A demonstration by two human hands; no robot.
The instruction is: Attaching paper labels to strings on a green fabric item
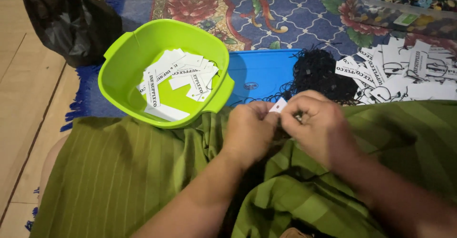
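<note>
My left hand (248,129) and my right hand (316,123) meet over my lap, both pinching one small white paper tag (278,106) between their fingertips. A thin black string seems to run by the tag, but it is too small to tell how it is attached. Just behind the hands lies a tangled heap of black strings (318,73). To the left stands a lime green plastic basin (124,52) holding several white printed tags (178,76).
A green striped cloth (124,171) covers my lap. A blue plastic lid (259,73) lies under the strings. A pile of strung white tags (404,71) sits at right, a black plastic bag (71,21) at far left, a patterned rug (285,9) behind.
</note>
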